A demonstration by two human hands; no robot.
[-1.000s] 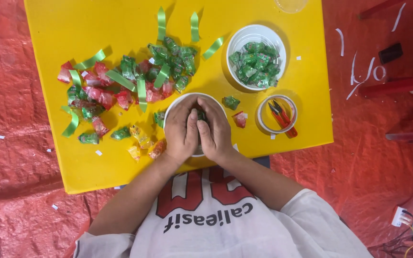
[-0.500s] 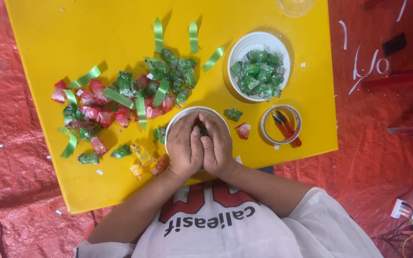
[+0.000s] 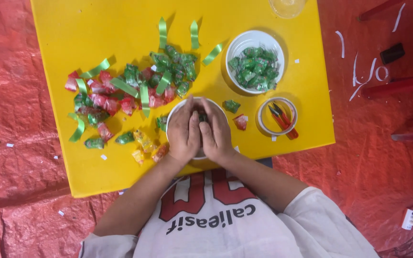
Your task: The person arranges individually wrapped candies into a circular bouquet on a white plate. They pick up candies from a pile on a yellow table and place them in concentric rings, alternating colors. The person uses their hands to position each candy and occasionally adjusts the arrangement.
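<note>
Green-wrapped candy (image 3: 202, 117), small and mostly hidden, sits pinched between my fingertips over the white round bowl (image 3: 172, 125) at the near middle of the yellow square table (image 3: 96, 38). Left hand (image 3: 184, 131) and right hand (image 3: 216, 133) are pressed side by side, touching, backs up, fingers curled in on the candy; both grip it, though I can't tell exactly how each finger sits. Hands cover most of the bowl, only its rim shows

Left of the bowl: loose pile of red and green wrapped candies (image 3: 120, 93) mixed with flat green ribbon strips (image 3: 124, 87). A few orange-yellow wrapped candies (image 3: 144, 143) lie just beside the bowl's left edge, near my left wrist

Beyond the bowl to the right: second white round bowl (image 3: 255, 39) holding only green wrapped candies, well apart from my hands. Below it, roll of white tape (image 3: 264, 125) lying flat with red-handled snips (image 3: 281, 117) resting across its opening. One stray green candy (image 3: 231, 105) and one red candy (image 3: 240, 122) lie on the table between my right hand and the tape roll

Clear plastic cup (image 3: 288, 6) at the far edge, cut off by the frame. Table stands on a red tarp (image 3: 15, 167) with small scraps on it
</note>
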